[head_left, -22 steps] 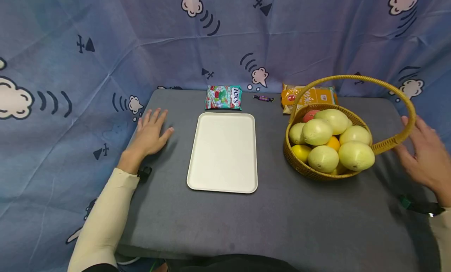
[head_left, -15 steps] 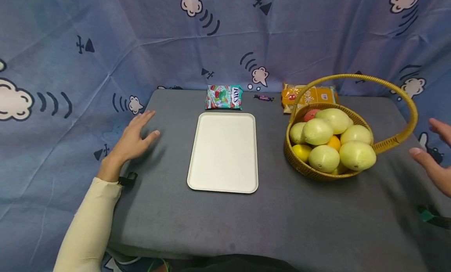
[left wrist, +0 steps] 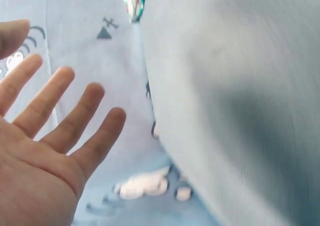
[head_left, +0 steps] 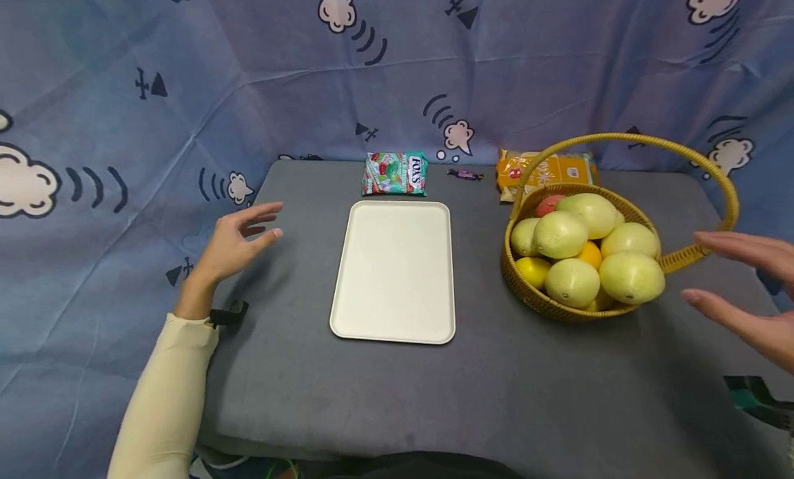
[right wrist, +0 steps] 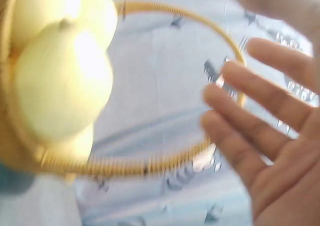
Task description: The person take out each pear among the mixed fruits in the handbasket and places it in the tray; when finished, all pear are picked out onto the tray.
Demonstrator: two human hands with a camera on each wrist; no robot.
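My left hand (head_left: 231,246) hovers over the table's left edge with its fingers spread apart and nothing in it; the left wrist view shows its bare palm (left wrist: 37,173). At the right side of the head view, my right hand (head_left: 759,276) is held beside the fruit basket (head_left: 527,296), fingers and thumb apart and holding nothing. Its fingers (right wrist: 250,106) overlap the tall basket handle (right wrist: 195,21) in the right wrist view. Pale green melons (head_left: 631,278), a yellow fruit (head_left: 532,271), an orange one (head_left: 591,254) and a red one (head_left: 548,204) fill the woven basket.
A white rectangular tray (head_left: 393,272) lies mid-table. Behind it are a green Fox's candy bag (head_left: 393,174) and a small purple wrapped candy (head_left: 465,175). An orange snack packet (head_left: 511,172) lies behind the basket. A blue patterned cloth (head_left: 384,65) hangs at the back and left.
My left hand has lifted and drawn back to the left from the tabletop. The right hand pulled away rightward from the handle, then came back toward the basket. The basket and tray have stayed put.
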